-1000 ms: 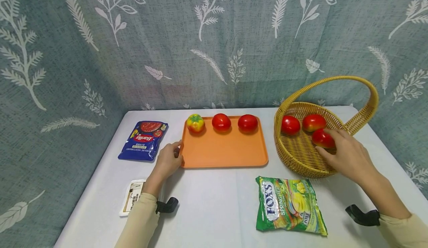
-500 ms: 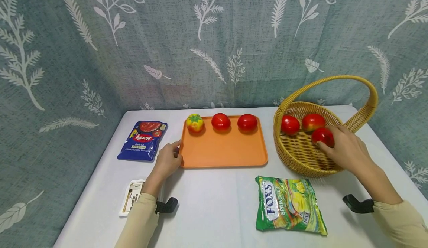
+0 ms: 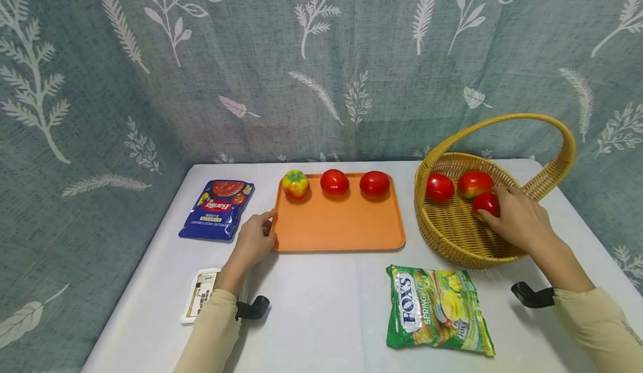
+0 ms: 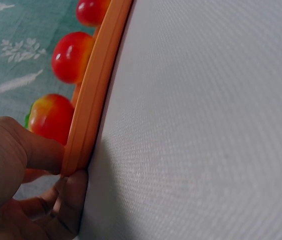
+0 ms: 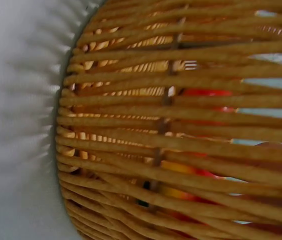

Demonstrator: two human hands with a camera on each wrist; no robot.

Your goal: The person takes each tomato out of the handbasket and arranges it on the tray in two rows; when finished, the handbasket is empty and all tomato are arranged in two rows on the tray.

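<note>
In the head view, my left hand (image 3: 255, 240) pinches the left edge of an orange tray (image 3: 339, 228). The left wrist view shows its thumb (image 4: 46, 154) at the rim and the other fingers curled at the outer side. Three red tomatoes stand along the tray's far side; the leftmost tomato (image 3: 295, 184) is partly yellow with a green top. My right hand (image 3: 522, 219) reaches into a wicker basket (image 3: 442, 247) and grips a red tomato (image 3: 485, 204). Two other tomatoes, a left one (image 3: 440, 187) and a back one (image 3: 474, 183), lie there. The basket wall mostly hides that hand in the right wrist view.
A green Fox's candy bag (image 3: 439, 310) lies in front of the basket. At the left are a blue Barilla pouch (image 3: 217, 210) and a white packet (image 3: 201, 295) partly under the left forearm. The basket's tall handle (image 3: 522, 117) arches over it. A patterned curtain (image 3: 321, 82) stands behind the table.
My right hand has moved slightly forward, its thumb coming up against the tomato, which has turned a little. The left hand stays at the tray's edge.
</note>
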